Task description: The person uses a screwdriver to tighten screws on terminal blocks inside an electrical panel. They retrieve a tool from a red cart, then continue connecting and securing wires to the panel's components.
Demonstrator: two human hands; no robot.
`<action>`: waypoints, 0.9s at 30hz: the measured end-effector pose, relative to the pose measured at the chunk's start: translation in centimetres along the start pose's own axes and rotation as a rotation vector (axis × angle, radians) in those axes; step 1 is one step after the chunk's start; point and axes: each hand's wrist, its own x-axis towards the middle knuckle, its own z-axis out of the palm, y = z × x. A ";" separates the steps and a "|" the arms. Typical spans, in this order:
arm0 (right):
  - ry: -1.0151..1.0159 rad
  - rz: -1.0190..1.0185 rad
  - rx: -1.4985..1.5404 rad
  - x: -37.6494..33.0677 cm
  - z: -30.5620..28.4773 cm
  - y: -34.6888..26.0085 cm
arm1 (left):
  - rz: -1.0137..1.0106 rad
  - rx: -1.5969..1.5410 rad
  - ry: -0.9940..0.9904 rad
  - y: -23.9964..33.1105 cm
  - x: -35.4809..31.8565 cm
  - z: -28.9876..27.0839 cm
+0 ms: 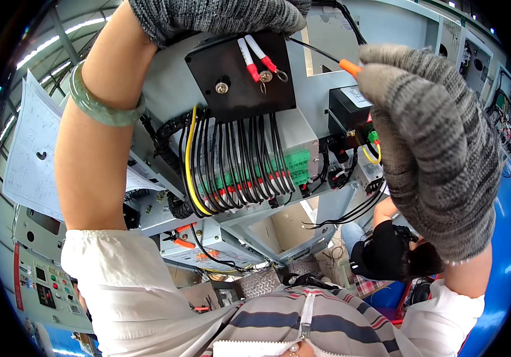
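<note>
My right hand [434, 143], in a grey knit glove, is closed around a screwdriver [348, 66] with an orange handle. Its thin shaft points left, its tip close to the fingertips of my left hand [219, 15]. That hand, gloved too and cut off by the upper edge, bends over the top of a black plate [246, 95]; its fingers are pressed together, and what they grip is hidden. Two white-sleeved wires with red ring terminals [253, 70] hang at a bolt on the plate. Another bolt [222, 87] sits to their left.
Below the plate, black wires and a yellow wire [190, 154] arch down to green terminal blocks [297, 162]. A black box [344, 113] stands to the right. Orange-handled pliers [179, 237] lie lower left. Paper drawings [35, 160] hang left; a person [386, 250] sits lower right.
</note>
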 end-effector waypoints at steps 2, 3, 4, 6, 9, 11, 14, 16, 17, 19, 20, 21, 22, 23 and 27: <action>0.003 0.027 -0.004 0.0 0.6 0.0 | 0.020 -0.026 0.011 -0.5 0.2 0.1; 0.006 0.047 -0.012 -0.1 0.9 0.2 | 0.015 -0.042 0.019 -0.7 0.3 0.2; 0.007 0.069 -0.019 -0.2 1.3 0.3 | 0.011 -0.057 0.026 -0.7 0.4 0.2; 0.005 0.116 -0.039 -0.7 2.1 0.6 | 0.027 -0.057 0.027 -0.5 0.4 0.3; -0.028 0.222 -0.078 -1.5 2.9 1.0 | 0.056 -0.006 0.029 -0.1 0.2 0.3; -0.066 0.279 -0.116 -1.8 2.9 0.9 | 0.029 0.027 0.043 0.3 -0.1 0.3; -0.028 0.245 -0.187 -1.5 2.5 -0.1 | 0.014 0.047 0.047 0.8 0.0 0.4; 0.016 0.282 -0.225 -1.2 2.6 -1.5 | -0.023 0.039 0.063 1.0 -0.1 0.5; 0.040 0.311 -0.207 -0.9 2.3 -1.9 | -0.004 -0.004 0.050 1.1 -0.2 0.4; 0.090 0.328 -0.145 -0.6 2.1 -2.6 | -0.024 -0.020 0.042 1.3 -0.4 0.3; 0.107 0.315 -0.138 -0.4 2.1 -2.9 | -0.063 0.009 0.049 1.4 -0.3 0.2; 0.124 0.302 -0.131 -0.2 2.1 -3.1 | -0.102 0.039 0.056 1.4 -0.3 0.1; 0.133 0.285 -0.161 0.0 2.1 -3.1 | -0.056 0.013 0.044 1.4 -0.3 0.1; 0.178 0.264 -0.170 0.2 2.3 -3.4 | -0.008 -0.014 0.032 1.5 -0.4 0.0; 0.322 0.232 -0.133 0.3 2.9 -3.7 | -0.082 0.020 0.051 1.5 -0.2 0.4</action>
